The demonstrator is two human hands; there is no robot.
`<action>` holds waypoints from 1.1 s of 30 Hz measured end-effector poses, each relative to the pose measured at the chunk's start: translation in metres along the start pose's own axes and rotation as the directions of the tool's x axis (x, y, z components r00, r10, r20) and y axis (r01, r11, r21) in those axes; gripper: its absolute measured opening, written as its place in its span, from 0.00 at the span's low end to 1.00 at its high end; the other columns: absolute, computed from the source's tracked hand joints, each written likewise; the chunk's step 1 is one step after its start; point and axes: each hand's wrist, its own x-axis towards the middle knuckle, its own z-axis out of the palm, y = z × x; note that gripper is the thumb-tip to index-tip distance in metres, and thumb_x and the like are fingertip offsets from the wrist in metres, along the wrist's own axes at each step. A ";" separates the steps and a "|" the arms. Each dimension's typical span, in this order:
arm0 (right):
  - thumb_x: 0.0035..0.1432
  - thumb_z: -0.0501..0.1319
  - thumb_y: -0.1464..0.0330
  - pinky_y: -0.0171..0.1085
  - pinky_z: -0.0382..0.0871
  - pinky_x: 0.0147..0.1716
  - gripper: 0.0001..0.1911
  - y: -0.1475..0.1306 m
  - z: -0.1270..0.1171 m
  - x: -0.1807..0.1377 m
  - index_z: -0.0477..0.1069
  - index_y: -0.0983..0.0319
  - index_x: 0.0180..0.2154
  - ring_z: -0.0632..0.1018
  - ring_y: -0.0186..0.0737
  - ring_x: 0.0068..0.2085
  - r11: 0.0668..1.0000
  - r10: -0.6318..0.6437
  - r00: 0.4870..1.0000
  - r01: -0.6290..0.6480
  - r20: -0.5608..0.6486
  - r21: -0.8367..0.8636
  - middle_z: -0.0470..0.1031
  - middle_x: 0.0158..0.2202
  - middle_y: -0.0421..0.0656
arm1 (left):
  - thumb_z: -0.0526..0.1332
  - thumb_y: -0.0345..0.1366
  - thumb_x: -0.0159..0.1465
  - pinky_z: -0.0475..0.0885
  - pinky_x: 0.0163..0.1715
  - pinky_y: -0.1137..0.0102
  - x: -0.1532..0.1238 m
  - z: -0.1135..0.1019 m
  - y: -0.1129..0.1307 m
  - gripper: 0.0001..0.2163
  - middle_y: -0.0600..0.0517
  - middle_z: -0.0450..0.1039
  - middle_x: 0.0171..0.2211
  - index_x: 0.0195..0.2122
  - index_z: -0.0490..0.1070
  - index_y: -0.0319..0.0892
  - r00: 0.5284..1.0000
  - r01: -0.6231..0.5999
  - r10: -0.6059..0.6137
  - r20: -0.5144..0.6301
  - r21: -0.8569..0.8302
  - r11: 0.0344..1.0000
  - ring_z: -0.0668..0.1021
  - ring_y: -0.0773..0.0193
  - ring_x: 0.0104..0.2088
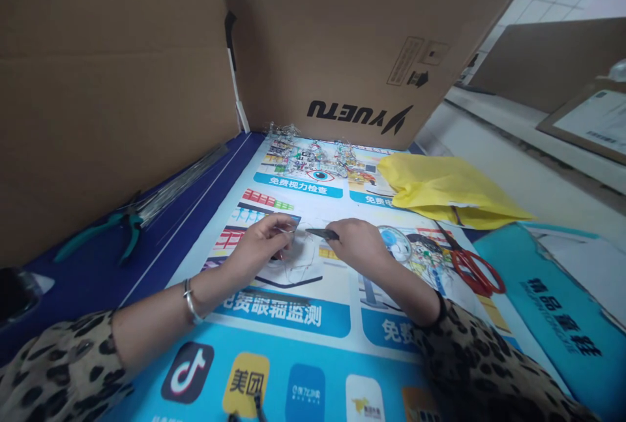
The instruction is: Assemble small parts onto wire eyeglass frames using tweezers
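Note:
My left hand (pixel 261 242) is pinched on a thin bent piece of clear wire (pixel 296 259) just above a printed poster (pixel 293 317) on the table. My right hand (pixel 359 242) is closed round a small dark tool (pixel 323 233), whose tip points left toward the wire at my left fingertips. The two hands are a few centimetres apart. A silver bangle (pixel 190 301) sits on my left wrist, and both arms wear leopard-print sleeves.
Teal-handled pliers (pixel 117 226) lie on a bundle of straight wires (pixel 180 180) at left. Red-handled scissors (pixel 472 265) and a yellow bag (pixel 445 187) lie at right. Cardboard panels (pixel 352 37) stand behind. Finished wire pieces (pixel 303 154) are piled at the poster's far edge.

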 end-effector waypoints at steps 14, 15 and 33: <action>0.55 0.52 0.67 0.33 0.58 0.30 0.11 -0.005 0.002 -0.003 0.73 0.57 0.34 0.74 0.39 0.37 0.999 -0.044 0.999 0.043 -0.018 -0.032 0.76 0.34 0.41 | 0.63 0.35 0.50 0.63 0.23 0.75 0.006 -0.005 0.009 0.07 0.54 0.69 0.24 0.24 0.65 0.39 0.997 -0.072 0.063 0.040 0.286 0.955 0.69 0.70 0.24; 0.55 0.52 0.67 0.33 0.58 0.30 0.11 -0.005 0.002 -0.003 0.73 0.57 0.34 0.74 0.39 0.37 0.998 -0.042 0.999 0.041 -0.014 -0.036 0.76 0.34 0.41 | 0.63 0.35 0.50 0.63 0.23 0.75 0.006 -0.005 0.009 0.07 0.54 0.69 0.24 0.24 0.65 0.39 0.997 -0.072 0.058 0.053 0.300 0.951 0.69 0.70 0.23; 0.56 0.52 0.66 0.35 0.60 0.33 0.12 -0.007 0.006 -0.004 0.73 0.57 0.36 0.74 0.40 0.38 0.997 -0.054 0.998 0.053 -0.017 -0.059 0.76 0.34 0.42 | 0.57 0.37 0.56 0.59 0.14 0.76 0.003 0.000 0.006 0.07 0.59 0.56 0.15 0.32 0.71 0.42 0.966 0.080 -0.125 0.227 0.197 0.977 0.61 0.73 0.14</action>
